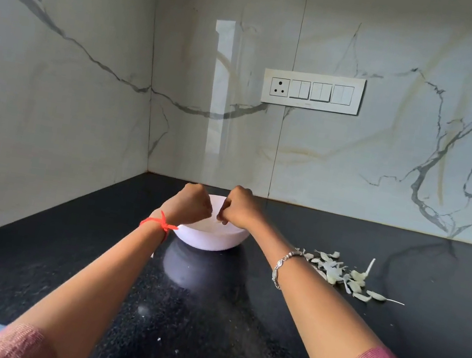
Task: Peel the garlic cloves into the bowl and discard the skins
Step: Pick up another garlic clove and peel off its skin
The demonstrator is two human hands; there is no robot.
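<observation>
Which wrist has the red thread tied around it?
The left wrist, on the side away from the garlic skins; the right wrist wears a silver bracelet.

Glossy grey-veined marble walls (pixel 56 86) meet at corner; white switch panel (pixel 312 90); black speckled countertop (pixel 203 329).

Bowl (pixel 209 239): white, round, upright, mid ctr (pixel 423 319). Skins (pixel 334 272): pale, thin, loose heap at bowl's 3 o'clock, apart from it.

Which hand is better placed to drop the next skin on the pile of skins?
Probably the right hand: the garlic skins lie right of the white bowl, on that hand's side; the left hand must cross the bowl.
</observation>
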